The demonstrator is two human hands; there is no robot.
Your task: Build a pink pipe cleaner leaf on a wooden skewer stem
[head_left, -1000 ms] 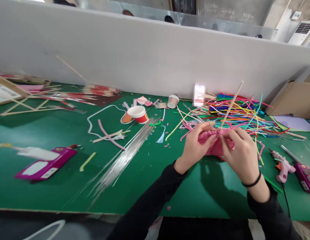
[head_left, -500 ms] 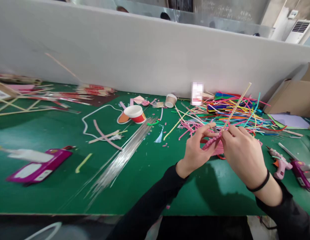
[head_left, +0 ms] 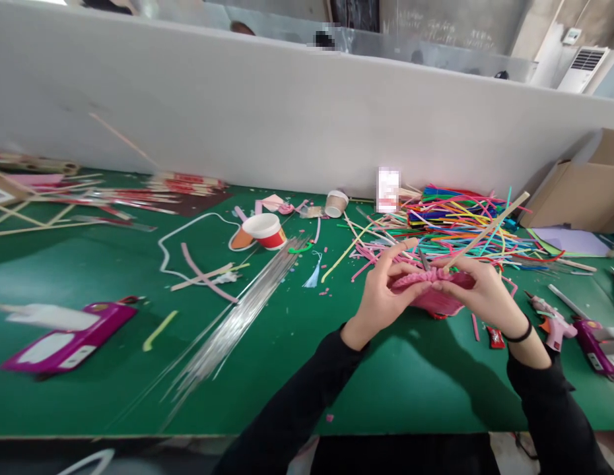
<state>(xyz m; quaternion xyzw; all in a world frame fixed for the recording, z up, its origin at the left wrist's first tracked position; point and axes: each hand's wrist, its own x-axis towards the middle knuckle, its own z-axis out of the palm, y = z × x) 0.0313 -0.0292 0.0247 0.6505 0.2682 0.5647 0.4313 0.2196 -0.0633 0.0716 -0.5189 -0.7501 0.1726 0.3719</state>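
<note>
My left hand [head_left: 381, 290] and my right hand [head_left: 478, 290] both grip a pink ribbed piece [head_left: 430, 290] made of fuzzy pink sticks, held just above the green table [head_left: 113, 264]. A thin wooden stick [head_left: 490, 227] rises from the pink piece up to the right, beside my right fingers. Fingers of both hands are curled and pinched on the piece's top edge. Behind my hands lies a heap of coloured fuzzy sticks [head_left: 465, 221].
Silver wires [head_left: 228, 323] lie left of my hands. A red and white paper cup [head_left: 267, 231] lies on its side and a brown cup [head_left: 335, 202] stands behind. Glue guns [head_left: 554, 323] sit at right, a magenta package [head_left: 64, 340] at left, a cardboard box [head_left: 574, 194] at back right.
The wooden stick has tilted lower toward the right. The pink piece has turned flatter between my hands, and my right hand has slid right along it.
</note>
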